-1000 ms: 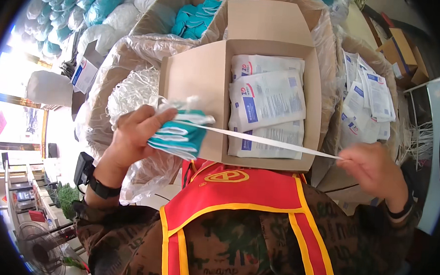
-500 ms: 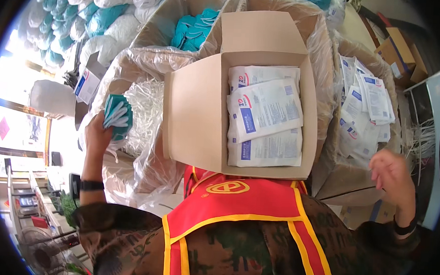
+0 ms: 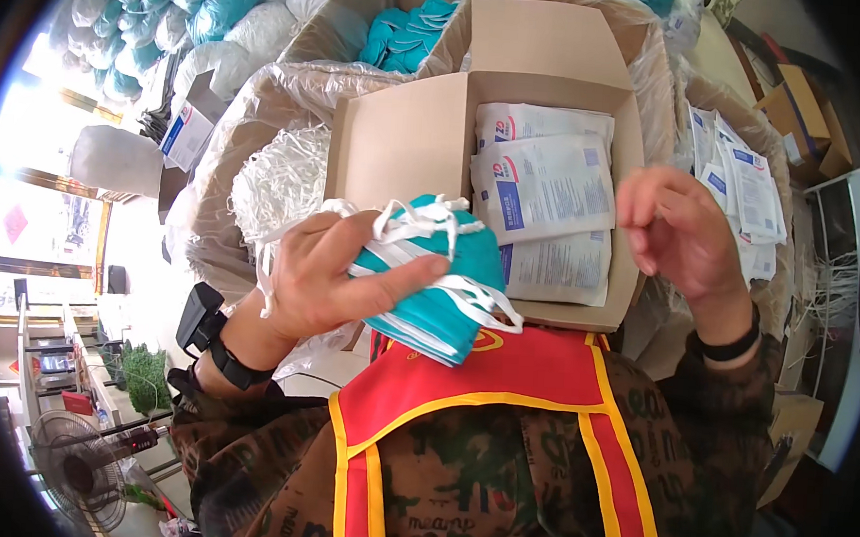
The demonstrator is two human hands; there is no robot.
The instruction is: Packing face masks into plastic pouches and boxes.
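A small stack of folded teal face masks point(image 3: 481, 257) with white straps is gripped in my left hand point(image 3: 318, 272), in front of my chest. Some of the straps dangle over my fingers. Behind the stack is a brown cardboard box point(image 3: 399, 126) with its flaps up, holding flat white printed pouches point(image 3: 541, 192); the masks overlap its lower left edge in view. My right hand point(image 3: 683, 231) hovers by the box's right wall. Its fingers are loosely bent and apart, with nothing in them.
To the left, a plastic-lined carton holds loose white strips point(image 3: 277, 178). Teal masks point(image 3: 403, 41) lie in a lined carton at the back. More white pouches point(image 3: 745, 193) fill a carton on the right. Stuffed bags point(image 3: 229, 20) are piled at the far left.
My left hand has brought the stack of masks from the far left to the front of the box. My right hand has moved left, from the right carton to the box's side.
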